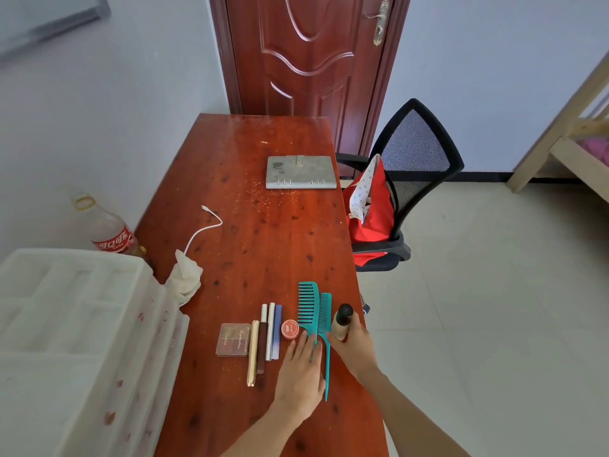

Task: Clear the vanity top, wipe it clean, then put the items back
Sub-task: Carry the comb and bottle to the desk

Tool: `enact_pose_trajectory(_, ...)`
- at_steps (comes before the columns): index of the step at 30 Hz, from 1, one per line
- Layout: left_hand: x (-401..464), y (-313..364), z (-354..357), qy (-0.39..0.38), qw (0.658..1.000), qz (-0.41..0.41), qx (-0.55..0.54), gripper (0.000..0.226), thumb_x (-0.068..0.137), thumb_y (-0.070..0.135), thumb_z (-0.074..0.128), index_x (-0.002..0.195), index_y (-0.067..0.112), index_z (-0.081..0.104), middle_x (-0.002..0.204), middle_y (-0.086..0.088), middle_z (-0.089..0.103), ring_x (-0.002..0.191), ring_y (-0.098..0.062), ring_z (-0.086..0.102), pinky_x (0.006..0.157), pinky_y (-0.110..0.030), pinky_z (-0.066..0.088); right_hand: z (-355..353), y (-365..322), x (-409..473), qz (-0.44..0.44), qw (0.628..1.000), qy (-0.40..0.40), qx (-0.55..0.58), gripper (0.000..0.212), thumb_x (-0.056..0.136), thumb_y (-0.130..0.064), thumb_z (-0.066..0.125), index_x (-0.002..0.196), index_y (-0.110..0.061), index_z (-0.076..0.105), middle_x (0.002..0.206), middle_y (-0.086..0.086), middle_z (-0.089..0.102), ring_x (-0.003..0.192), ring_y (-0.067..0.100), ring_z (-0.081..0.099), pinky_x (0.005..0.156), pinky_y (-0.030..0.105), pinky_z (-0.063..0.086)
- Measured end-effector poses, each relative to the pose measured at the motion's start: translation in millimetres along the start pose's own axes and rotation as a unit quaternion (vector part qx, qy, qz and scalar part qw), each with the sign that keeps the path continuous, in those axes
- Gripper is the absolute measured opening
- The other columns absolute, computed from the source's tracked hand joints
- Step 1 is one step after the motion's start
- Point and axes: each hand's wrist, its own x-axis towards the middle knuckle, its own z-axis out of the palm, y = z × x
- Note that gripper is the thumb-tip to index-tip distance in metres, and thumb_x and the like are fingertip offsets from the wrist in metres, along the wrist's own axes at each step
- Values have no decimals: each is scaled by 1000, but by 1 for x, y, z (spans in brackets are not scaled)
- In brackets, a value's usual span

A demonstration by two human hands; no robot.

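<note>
At the near right corner of the vanity top (263, 225), my right hand (354, 344) grasps a small bottle (342, 321) with a black cap, fingers curled round its pale body; it stands upright just right of the 2 teal combs. My left hand (301, 374) lies flat with straight fingers, gripping nothing, pressing on the handle of the wide-toothed comb (308, 308). The tail comb (325, 324) lies touching it on the right, between the wide comb and the bottle.

Left of the combs sit a red round tin (290, 329), then 4 slim sticks (267, 338) side by side, then a palette (233, 339). Far beyond the combs lies a grey organiser (301, 172); a crumpled white cloth (186, 275) and a white cable (204, 229) lie left of them, toward the wall.

The risks, as I judge them: the bottle stands close to the table's right edge, so a careless nudge could tip it off onto the floor. The tail comb's long point juts toward me, and my wrist could snag it and drag both combs. The specks of dust beyond the combs suggest wiping is unfinished, so setting things down now may trap grit beneath them.
</note>
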Motion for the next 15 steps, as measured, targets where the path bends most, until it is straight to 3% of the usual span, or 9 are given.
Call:
enact_pose_trajectory(3, 2, -8, -7, -2, 1000, 2, -5, 66, 83, 33, 64, 140, 11, 40, 147, -11, 37, 140, -23, 13, 111, -39, 14, -4, 5, -8, -9, 1000, -3, -14, 66, 78, -47, 68, 131, -31, 33, 126, -12, 55, 111, 15, 58, 92, 29, 49)
enact_pose_trajectory(4, 1, -10, -11, 11, 1000, 4, 4, 65, 82, 34, 65, 139, 12, 43, 145, -9, 42, 138, -23, 15, 110, -39, 15, -7, 6, -11, -13, 1000, -3, -24, 70, 77, -52, 67, 134, -33, 30, 130, -12, 53, 115, 15, 56, 93, 31, 48)
enact_pose_trajectory(8, 2, -21, -35, 49, 998, -6, 48, 64, 98, 38, 37, 150, 14, 7, 158, -5, 4, 144, -23, -6, 109, -39, -15, -22, 2, -24, -58, 991, 44, -114, 86, 79, -63, 56, 147, -28, 17, 152, -7, 28, 139, 18, 29, 109, 34, 33)
enact_pose_trajectory(12, 7, -27, -68, 85, 994, -15, 73, 69, 96, 47, 35, 150, 19, 2, 158, -3, -2, 144, -22, -6, 114, -44, -9, -42, -21, -33, -111, 965, 127, -199, 85, 84, -68, 39, 150, -28, 3, 157, -9, 2, 146, 15, 1, 111, 28, 5)
enact_pose_trajectory(15, 13, -32, -100, 114, 985, 9, 126, 74, 94, 54, 34, 150, 19, -3, 158, -4, -5, 144, -24, -8, 114, -46, -8, -55, -44, -36, -150, 938, 189, -247, 73, 89, -60, 31, 150, -29, 6, 158, -4, 3, 142, 14, -8, 108, 30, -4)
